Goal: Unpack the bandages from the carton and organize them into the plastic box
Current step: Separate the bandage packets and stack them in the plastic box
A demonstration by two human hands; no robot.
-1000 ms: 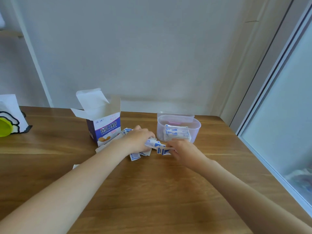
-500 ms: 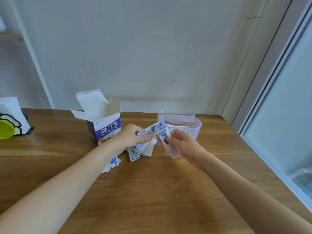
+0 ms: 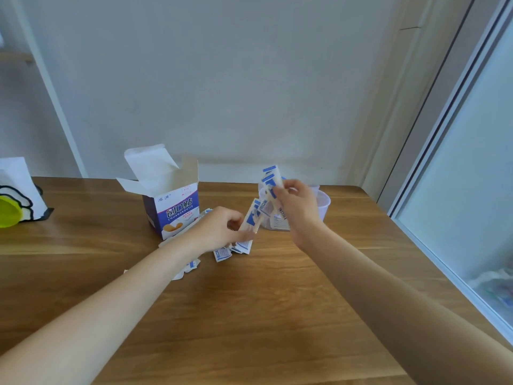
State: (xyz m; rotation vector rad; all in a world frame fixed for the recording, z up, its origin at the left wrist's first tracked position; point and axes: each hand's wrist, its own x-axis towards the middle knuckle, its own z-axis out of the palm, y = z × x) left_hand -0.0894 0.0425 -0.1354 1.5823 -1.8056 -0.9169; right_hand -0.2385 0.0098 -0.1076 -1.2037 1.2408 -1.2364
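I am watching both hands working over the wooden surface [image 3: 277,315]. The right hand [image 3: 298,208] is pinching a small stack of bandages [image 3: 272,182] between thumb and fingers, its grip pressed onto them, and is holding them upright in front of the clear plastic box [image 3: 323,204], whose rim is showing just behind the hand. The left hand [image 3: 219,227] is curling its grip round another bundle of blue and white bandage wrappers [image 3: 251,218], tilted up toward the right hand's stack; I cannot tell whether the two bundles are touching. More loose wrappers [image 3: 222,254] are lying on the surface under and beside the left wrist. The carton [image 3: 177,209] is standing just left of the hands with its flaps open. At the far left edge a white holder with a yellow-green object [image 3: 9,215] is sitting.
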